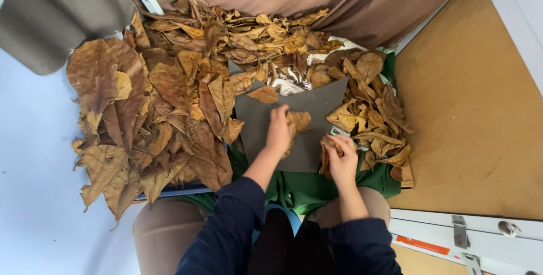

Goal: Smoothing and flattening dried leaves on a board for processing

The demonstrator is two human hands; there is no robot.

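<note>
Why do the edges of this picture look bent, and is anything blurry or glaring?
Head view: a wide lens bows the straight rails near the corners. Light is soft and even, with faint shadows under the dry leaves and no glare on the dark grey sheet. The left hand and right hand look sharp.

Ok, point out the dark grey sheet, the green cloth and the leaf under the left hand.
dark grey sheet (257, 119), head view, bare left part.
green cloth (308, 184), head view, fold below the sheet.
leaf (300, 119), head view, part beyond the fingers.
</note>
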